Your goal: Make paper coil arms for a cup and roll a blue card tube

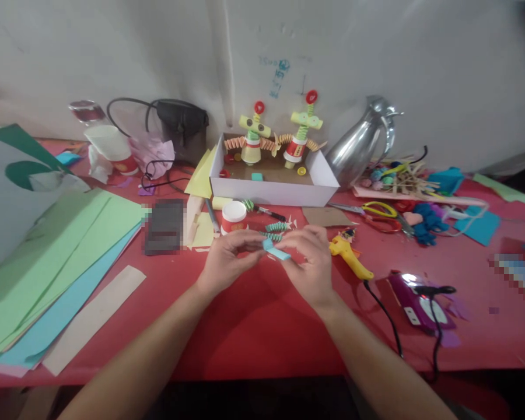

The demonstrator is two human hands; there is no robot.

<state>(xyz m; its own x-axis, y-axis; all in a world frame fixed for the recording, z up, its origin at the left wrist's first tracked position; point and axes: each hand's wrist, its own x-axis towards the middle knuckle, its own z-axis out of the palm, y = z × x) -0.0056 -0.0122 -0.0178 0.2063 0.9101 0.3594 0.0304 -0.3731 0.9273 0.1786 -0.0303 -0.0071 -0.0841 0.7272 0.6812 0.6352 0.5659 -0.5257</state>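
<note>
**Both hands pinch a pale blue paper strip over the red surface**

Head view: The left hand (227, 256) and the right hand (308, 262) meet at the centre of the frame, just above the red surface (254, 326). Between them is a pale blue paper strip (276, 251), folded at one end. Each grip is closed on it: the left fingers hold its upper end, and the right thumb and fingers pinch the lower end, which juts out toward 5 o'clock.

Just past the hands, at 12 o'clock, lie green folded paper springs (275, 227) and a small white cup with a red band (233, 216). Further on at 12 o'clock stands a white cardboard box (275, 189) holding two paper-cup figures (273, 137). A yellow glue gun (349, 256) lies at 3 o'clock, just beside the right hand, with its black cord running toward 5 o'clock. Yellow-handled scissors (378, 211) lie at 2 o'clock, near a metal jug (361, 143). Sheets of green and blue paper (56, 256) are stacked at 9 o'clock, well apart from the hands.
</note>
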